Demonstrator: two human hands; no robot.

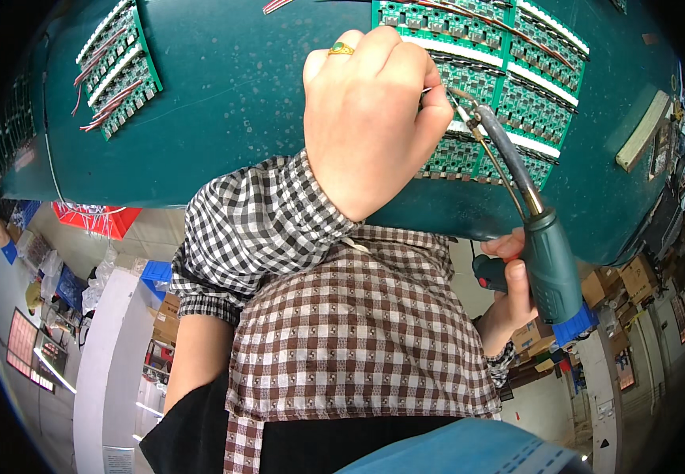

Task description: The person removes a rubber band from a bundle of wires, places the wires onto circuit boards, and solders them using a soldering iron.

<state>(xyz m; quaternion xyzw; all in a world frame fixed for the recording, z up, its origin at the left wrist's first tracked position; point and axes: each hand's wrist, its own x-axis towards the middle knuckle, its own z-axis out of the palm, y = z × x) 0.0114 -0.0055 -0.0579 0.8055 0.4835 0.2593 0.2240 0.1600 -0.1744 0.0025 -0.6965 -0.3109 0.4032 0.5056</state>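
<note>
My left hand (pixel 374 114), with a ring on one finger, is closed in a pinch over a panel of green circuit boards (pixel 544 99). A short end of thin wire (pixel 427 90) shows between its thumb and forefinger. In my right hand (pixel 512 304) is a soldering gun (pixel 551 265) with a dark green handle, its red trigger button by the fingers. The gun's bent tube and thin feed rod run up to the tip, which meets the boards just right of my left fingertips. White connector strips and dark and reddish wires cross the panel; my left hand hides part of it.
A smaller green board panel (pixel 125 67) with red and white wires lies at the left on the green table mat (pixel 224 95). On the right rests a pale bar (pixel 642 130) near dark tools. A red bin (pixel 117 225) stands below the table's left edge.
</note>
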